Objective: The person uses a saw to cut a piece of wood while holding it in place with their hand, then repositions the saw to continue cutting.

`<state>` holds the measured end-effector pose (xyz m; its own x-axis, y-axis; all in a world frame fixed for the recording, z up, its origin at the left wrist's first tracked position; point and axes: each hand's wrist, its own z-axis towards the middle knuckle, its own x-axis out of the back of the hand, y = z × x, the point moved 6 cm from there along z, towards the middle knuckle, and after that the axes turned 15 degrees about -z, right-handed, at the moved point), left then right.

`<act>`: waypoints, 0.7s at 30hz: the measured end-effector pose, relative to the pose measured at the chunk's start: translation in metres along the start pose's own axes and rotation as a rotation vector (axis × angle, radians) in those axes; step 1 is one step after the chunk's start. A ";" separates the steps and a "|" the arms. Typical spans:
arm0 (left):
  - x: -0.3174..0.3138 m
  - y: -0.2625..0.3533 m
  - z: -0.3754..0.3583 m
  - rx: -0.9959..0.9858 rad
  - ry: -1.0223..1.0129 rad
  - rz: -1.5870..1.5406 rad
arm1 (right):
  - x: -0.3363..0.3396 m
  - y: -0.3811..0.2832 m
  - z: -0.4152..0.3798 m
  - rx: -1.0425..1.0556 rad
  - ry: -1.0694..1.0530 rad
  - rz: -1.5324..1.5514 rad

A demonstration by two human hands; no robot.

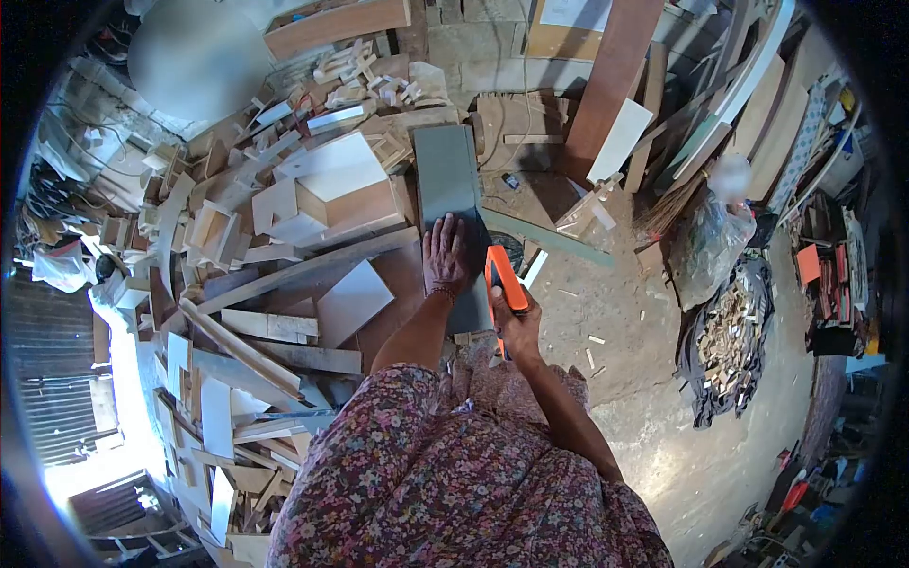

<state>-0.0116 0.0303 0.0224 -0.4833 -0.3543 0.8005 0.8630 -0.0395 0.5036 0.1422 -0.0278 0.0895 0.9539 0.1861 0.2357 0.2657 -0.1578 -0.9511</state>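
My left hand lies flat on a long grey-green board, its fingers stretched out and pressing on the surface. Close to the board's right edge, my right hand is closed round the orange and black handle of a handsaw. Its blade is seen nearly edge-on and is hard to make out beside the board. What supports the board is mostly hidden beneath it.
Wooden offcuts and a white-faced box piece crowd the left. A narrow green strip slants out on the right. Tall planks lean at the back. Wood scraps fill a dark sack on the floor.
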 end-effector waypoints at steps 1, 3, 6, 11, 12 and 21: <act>0.000 0.000 -0.001 0.006 -0.001 -0.002 | 0.001 0.003 0.000 -0.041 0.007 0.063; 0.001 0.002 -0.001 0.006 -0.019 0.041 | 0.002 0.006 -0.001 -0.028 0.049 0.188; 0.005 0.006 0.000 0.034 -0.028 -0.008 | 0.003 0.011 -0.005 -0.003 0.019 0.182; -0.001 -0.003 0.002 0.034 -0.034 0.032 | 0.004 -0.051 -0.002 0.063 0.081 -0.160; -0.006 -0.004 -0.003 -0.001 -0.020 0.060 | 0.009 -0.060 -0.009 0.054 0.085 -0.162; 0.002 0.000 -0.001 -0.034 0.008 -0.004 | 0.021 -0.020 -0.047 -0.102 0.037 -0.067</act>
<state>-0.0122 0.0291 0.0240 -0.4859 -0.3616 0.7957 0.8656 -0.0730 0.4954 0.1639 -0.0662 0.1232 0.9374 0.1637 0.3074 0.3404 -0.2445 -0.9079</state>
